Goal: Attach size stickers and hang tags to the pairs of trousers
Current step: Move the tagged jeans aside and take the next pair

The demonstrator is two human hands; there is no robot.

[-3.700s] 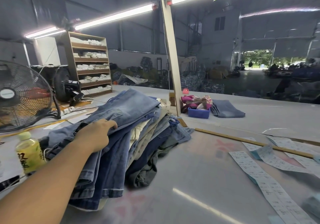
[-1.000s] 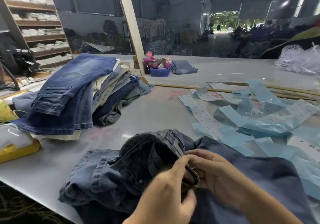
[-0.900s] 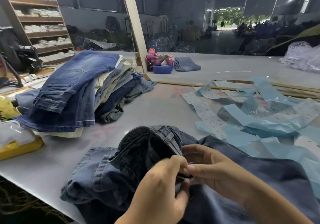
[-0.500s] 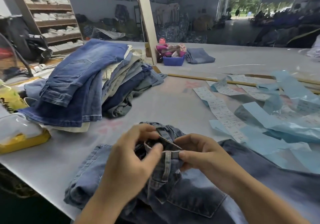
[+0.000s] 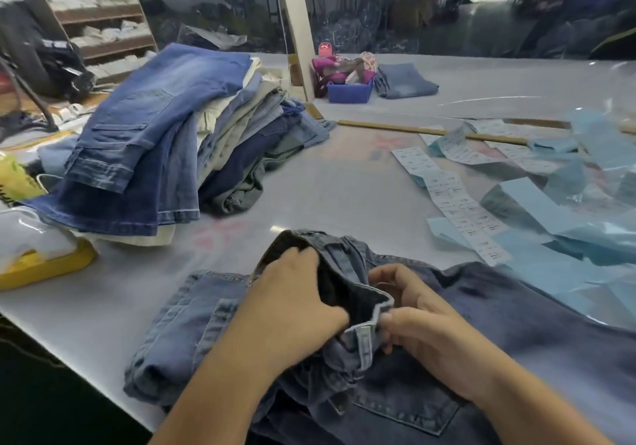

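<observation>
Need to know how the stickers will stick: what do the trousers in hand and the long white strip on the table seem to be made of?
Trousers: dark blue denim, by the look; woven, matte, pale topstitching on pocket and waistband. White strip: probably thin printed paper, lying flat, with blue backing showing at its edges.

Nothing legible anywhere. Rows of small dark print on the white sticker strips lying on the table, too blurred to read; same for the white lettering on the black bag at far left and the black marks on the yellow packet. Faint red markings on the table surface, not decipherable.
</observation>
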